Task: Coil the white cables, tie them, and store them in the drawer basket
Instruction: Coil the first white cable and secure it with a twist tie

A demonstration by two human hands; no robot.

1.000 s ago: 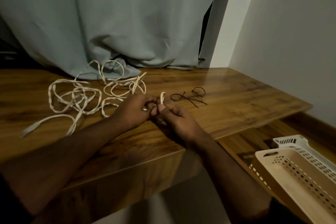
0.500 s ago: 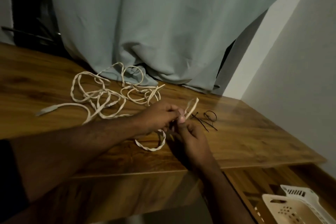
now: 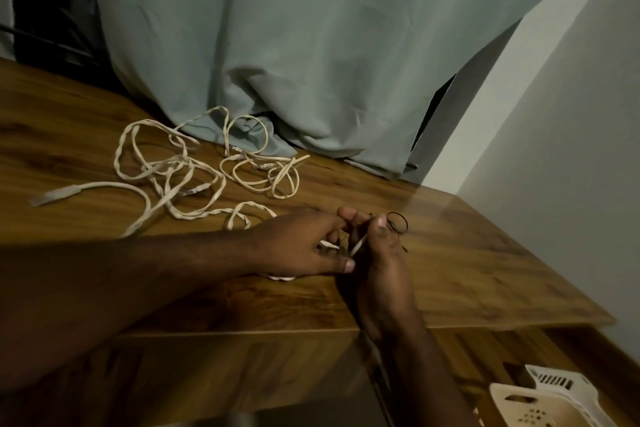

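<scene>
Wooden table (image 3: 467,274), tangled white cables (image 3: 180,177), black ties (image 3: 398,224), curtain hem (image 3: 311,142)

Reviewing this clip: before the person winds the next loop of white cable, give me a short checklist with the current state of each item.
1. Cable end held: ok, both the left hand and the right hand pinch the white cable.
2. Rest of cable free to pull: not ok, it lies tangled on the table.
3. Black ties within reach: ok, beside the right hand.
4. Basket ready: cannot tell, only a corner shows.
</scene>
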